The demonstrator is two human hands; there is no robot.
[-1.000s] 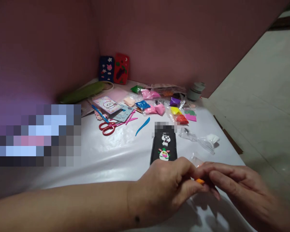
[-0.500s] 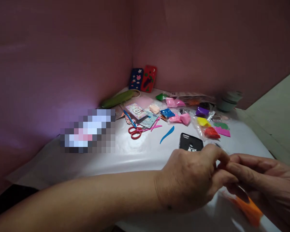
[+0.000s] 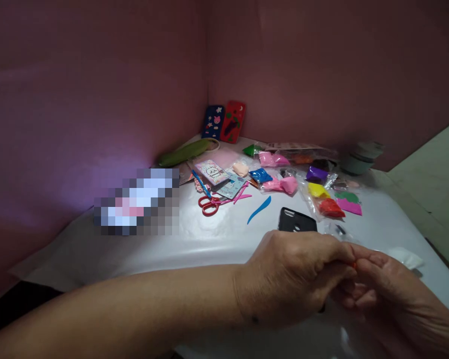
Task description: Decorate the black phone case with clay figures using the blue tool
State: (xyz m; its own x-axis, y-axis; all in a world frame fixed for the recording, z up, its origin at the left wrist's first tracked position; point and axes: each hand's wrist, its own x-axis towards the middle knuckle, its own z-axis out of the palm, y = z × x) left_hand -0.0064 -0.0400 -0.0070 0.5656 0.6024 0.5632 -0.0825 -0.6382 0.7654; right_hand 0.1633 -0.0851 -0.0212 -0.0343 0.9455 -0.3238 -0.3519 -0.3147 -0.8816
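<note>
My left hand (image 3: pixel 299 279) reaches across from the left, fingers closed in a pinch. Its fingertips meet those of my right hand (image 3: pixel 392 286), also pinched, at the lower right. A tiny orange piece of what looks like soft clay (image 3: pixel 354 265) shows between the two sets of fingertips; most of it is hidden. Just behind my left hand lies a black phone case (image 3: pixel 297 219), its lower part covered by the hand. A blue modelling knife (image 3: pixel 259 209) rests to the left of the case.
Red-handled scissors (image 3: pixel 209 205) lie mid-table beside patterned cards (image 3: pixel 211 172). Bagged colored clay, including yellow (image 3: pixel 318 190), red (image 3: pixel 331 208) and blue (image 3: pixel 261 175) packets, spreads across the back right. Decorated blue (image 3: pixel 213 122) and red (image 3: pixel 233 122) phone cases lean in the corner. A blurred bright object (image 3: pixel 138 199) is at left.
My right hand has shifted and now covers where the orange packet showed at the lower right. A small orange piece now shows at the joined fingertips. A white packet is uncovered behind the right hand.
</note>
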